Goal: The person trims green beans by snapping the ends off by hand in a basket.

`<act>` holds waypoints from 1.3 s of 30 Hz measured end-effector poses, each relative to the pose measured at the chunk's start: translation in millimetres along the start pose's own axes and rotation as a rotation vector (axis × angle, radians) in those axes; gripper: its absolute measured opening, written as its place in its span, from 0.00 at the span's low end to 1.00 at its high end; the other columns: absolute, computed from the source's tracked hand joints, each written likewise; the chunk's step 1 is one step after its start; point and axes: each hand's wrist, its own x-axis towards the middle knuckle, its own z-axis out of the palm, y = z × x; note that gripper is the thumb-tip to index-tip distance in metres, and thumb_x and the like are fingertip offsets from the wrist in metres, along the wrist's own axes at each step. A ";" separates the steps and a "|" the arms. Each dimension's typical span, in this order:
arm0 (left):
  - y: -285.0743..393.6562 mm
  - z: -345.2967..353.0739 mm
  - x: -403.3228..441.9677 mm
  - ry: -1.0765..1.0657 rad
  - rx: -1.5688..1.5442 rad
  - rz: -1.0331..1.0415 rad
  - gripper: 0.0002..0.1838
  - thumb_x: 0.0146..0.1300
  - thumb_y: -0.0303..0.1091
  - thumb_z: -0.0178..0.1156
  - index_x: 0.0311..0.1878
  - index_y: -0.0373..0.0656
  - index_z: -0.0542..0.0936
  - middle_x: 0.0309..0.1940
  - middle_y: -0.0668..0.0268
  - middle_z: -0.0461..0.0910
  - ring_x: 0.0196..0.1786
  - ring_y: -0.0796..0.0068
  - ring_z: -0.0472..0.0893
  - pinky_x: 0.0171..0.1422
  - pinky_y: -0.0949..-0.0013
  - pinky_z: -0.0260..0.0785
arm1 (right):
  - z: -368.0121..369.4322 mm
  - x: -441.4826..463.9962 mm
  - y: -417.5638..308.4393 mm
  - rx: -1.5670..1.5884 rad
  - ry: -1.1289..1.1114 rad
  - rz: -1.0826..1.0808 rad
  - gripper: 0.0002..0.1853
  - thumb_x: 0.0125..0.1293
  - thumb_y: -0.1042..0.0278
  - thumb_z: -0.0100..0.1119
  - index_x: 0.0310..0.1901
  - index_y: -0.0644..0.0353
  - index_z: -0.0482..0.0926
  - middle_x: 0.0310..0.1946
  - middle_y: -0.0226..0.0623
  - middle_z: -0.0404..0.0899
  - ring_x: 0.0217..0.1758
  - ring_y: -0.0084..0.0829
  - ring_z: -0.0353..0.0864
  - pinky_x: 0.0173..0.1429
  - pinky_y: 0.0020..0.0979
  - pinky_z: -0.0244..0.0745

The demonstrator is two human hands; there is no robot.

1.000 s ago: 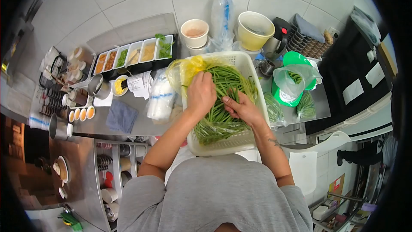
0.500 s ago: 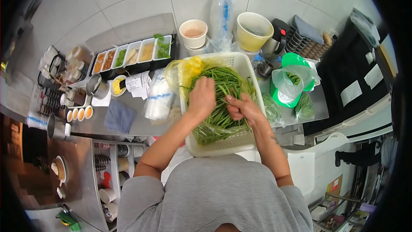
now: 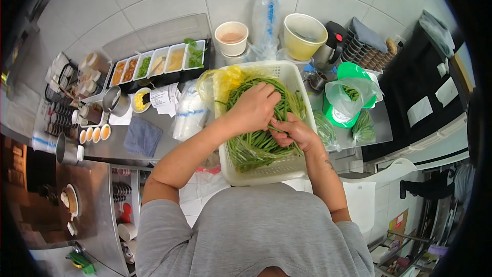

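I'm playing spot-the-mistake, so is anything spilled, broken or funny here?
Nothing looks spilled or broken to me. The green beans sit heaped in the white basket. One little thing: the leafy greens at the right end of the row of tubs stick up past their rim, while the other tubs' fillings stay lower.

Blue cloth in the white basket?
No, the cloth lies on the counter, to the left of the basket.
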 end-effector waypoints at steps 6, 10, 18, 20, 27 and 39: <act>-25.1 12.0 -14.6 0.005 -0.267 -0.436 0.02 0.57 0.25 0.53 0.32 0.37 0.74 0.29 0.53 0.73 0.37 0.50 0.75 0.44 0.54 0.68 | 6.5 5.2 7.5 -0.195 0.148 0.019 0.13 0.71 0.62 0.52 0.43 0.65 0.74 0.16 0.23 0.59 0.15 0.15 0.52 0.18 0.22 0.42; -20.6 -4.2 -13.4 -0.051 -0.337 -0.268 0.02 0.57 0.26 0.57 0.33 0.38 0.75 0.30 0.57 0.72 0.37 0.58 0.75 0.42 0.62 0.67 | -1.2 0.9 -2.6 -0.063 0.111 0.051 0.13 0.71 0.62 0.52 0.42 0.67 0.74 0.15 0.23 0.59 0.14 0.15 0.51 0.17 0.21 0.42; 9.2 9.3 -9.0 0.063 0.202 -0.035 0.07 0.50 0.26 0.62 0.32 0.40 0.73 0.30 0.60 0.69 0.39 0.58 0.72 0.40 0.58 0.66 | -0.5 3.9 6.8 -0.167 0.149 0.009 0.12 0.71 0.61 0.53 0.40 0.64 0.74 0.15 0.22 0.58 0.14 0.15 0.52 0.18 0.21 0.43; 10.0 24.9 -8.2 0.182 0.220 -0.162 0.05 0.51 0.26 0.60 0.29 0.39 0.73 0.30 0.57 0.71 0.38 0.56 0.73 0.41 0.57 0.66 | -1.2 6.2 11.3 -0.182 0.195 -0.010 0.12 0.71 0.61 0.52 0.40 0.63 0.75 0.15 0.22 0.58 0.15 0.15 0.52 0.18 0.21 0.43; -21.7 8.7 -15.7 0.168 -0.334 -0.358 0.08 0.57 0.26 0.57 0.26 0.33 0.72 0.26 0.55 0.75 0.30 0.54 0.76 0.38 0.60 0.68 | 0.8 1.4 1.0 -0.122 0.137 -0.030 0.11 0.72 0.62 0.50 0.42 0.62 0.76 0.15 0.20 0.58 0.15 0.14 0.52 0.18 0.21 0.43; -10.3 3.8 -31.1 -0.252 0.053 -0.286 0.05 0.57 0.28 0.57 0.32 0.38 0.71 0.30 0.54 0.76 0.36 0.50 0.76 0.41 0.54 0.68 | 4.6 3.9 10.1 -0.260 0.195 -0.046 0.09 0.70 0.63 0.53 0.41 0.59 0.75 0.16 0.20 0.59 0.16 0.14 0.52 0.19 0.21 0.44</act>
